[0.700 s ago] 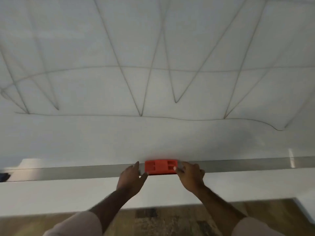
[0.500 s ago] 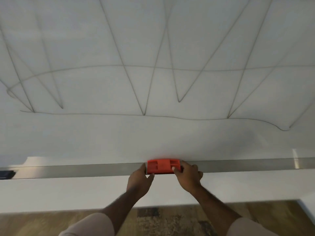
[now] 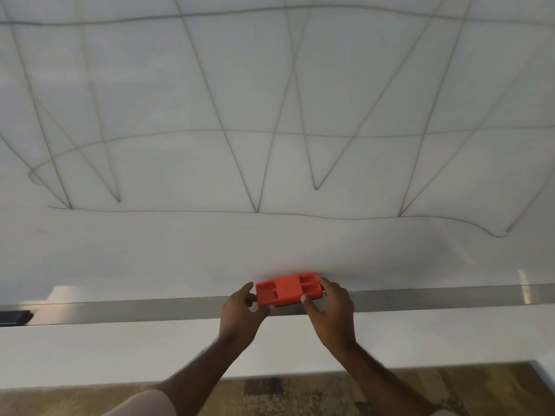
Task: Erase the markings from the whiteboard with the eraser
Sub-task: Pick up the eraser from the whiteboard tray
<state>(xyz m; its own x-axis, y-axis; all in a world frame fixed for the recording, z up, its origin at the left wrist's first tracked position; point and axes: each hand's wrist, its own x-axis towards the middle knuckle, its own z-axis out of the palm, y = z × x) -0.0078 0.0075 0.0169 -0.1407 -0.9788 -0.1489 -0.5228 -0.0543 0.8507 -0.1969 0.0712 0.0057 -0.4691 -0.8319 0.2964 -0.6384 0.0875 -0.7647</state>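
A red-orange rectangular eraser (image 3: 288, 289) is held just above the metal tray ledge (image 3: 150, 310) at the whiteboard's bottom edge, slightly tilted. My left hand (image 3: 241, 316) grips its left end and my right hand (image 3: 329, 307) grips its right end, thumb on the front face. The whiteboard (image 3: 270, 244) fills the upper view. Thin dark marker lines (image 3: 258, 210) cross it in zigzags and long wavy horizontals. The strip of board directly above the eraser has no marks.
A dark object (image 3: 15, 316) lies on the tray ledge at the far left. Below the ledge runs a white wall panel (image 3: 120, 352), and a wood-patterned floor (image 3: 300, 391) shows at the bottom.
Both hands closed in on the eraser's ends and took hold of it. The eraser has lifted slightly off the ledge and tilted. The view has tipped upward.
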